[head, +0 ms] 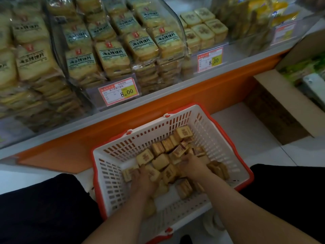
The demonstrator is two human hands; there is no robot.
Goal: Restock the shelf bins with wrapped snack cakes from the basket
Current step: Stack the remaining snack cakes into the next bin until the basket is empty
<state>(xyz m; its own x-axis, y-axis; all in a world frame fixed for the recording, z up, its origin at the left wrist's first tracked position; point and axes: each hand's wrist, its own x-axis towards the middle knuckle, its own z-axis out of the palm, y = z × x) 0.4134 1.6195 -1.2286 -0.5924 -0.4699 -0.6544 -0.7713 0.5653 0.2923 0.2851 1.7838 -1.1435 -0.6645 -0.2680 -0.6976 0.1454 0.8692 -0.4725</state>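
A white basket with an orange rim [112, 175] stands on the floor between my knees, holding several square brown wrapped snack cakes [161, 161]. My left hand [144, 180] is down in the pile at its left side, fingers curled around cakes. My right hand [193, 167] reaches into the pile's middle, fingers curled over cakes there. Up on the shelf, a clear bin [204, 30] at the upper right holds matching square cakes in rows.
Clear bins left of it are packed with yellow wrapped slices [112, 55]. Price tags [119, 91] hang on the shelf front above an orange base [193, 95]. An open cardboard box [281, 95] stands on the floor at right. My dark-clothed knees flank the basket.
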